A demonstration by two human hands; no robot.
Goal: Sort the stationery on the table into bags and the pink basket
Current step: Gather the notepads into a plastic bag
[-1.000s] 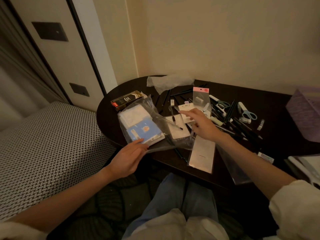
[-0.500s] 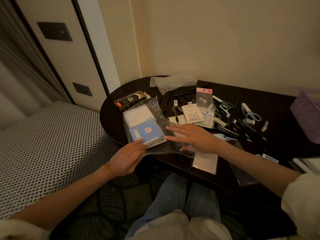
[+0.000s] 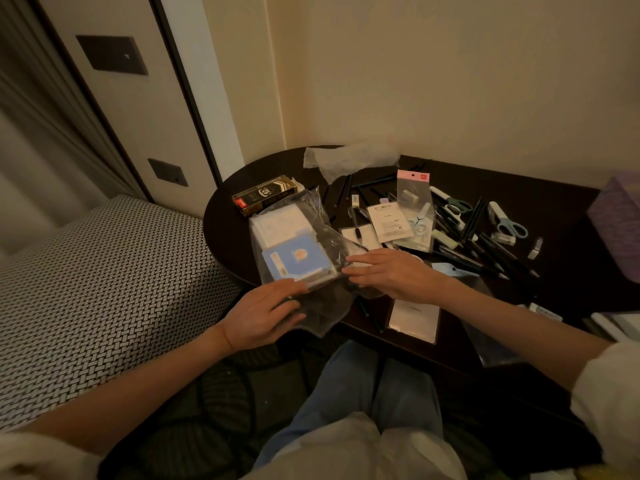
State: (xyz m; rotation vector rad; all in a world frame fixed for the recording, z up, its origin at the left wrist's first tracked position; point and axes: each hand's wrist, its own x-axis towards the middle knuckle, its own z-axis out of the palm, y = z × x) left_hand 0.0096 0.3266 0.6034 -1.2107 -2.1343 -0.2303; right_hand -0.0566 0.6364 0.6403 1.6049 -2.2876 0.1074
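Note:
A clear plastic bag point(image 3: 322, 237) lies at the near left of the dark table point(image 3: 221, 233), holding a blue card pack point(image 3: 294, 259) and white packs. My left hand point(image 3: 263, 313) grips the bag's near open end at the table edge. My right hand point(image 3: 391, 271) rests flat on the bag's right side, fingers spread and pointing left. Loose black pens point(image 3: 485, 251), scissors point(image 3: 509, 223) and small packets point(image 3: 414, 209) lie scattered to the right. The pink basket point(image 3: 616, 220) stands at the far right edge.
A black and gold box point(image 3: 265, 195) sits behind the bag, and a crumpled clear bag point(image 3: 346, 159) lies by the wall. A white flat pack point(image 3: 414, 318) overhangs the front edge. A patterned bed point(image 3: 86, 289) is to the left; my knees are below the table.
My right hand drew back from the packets in the middle of the table and came down on the bag's right side. My left hand slid further onto the bag's near end.

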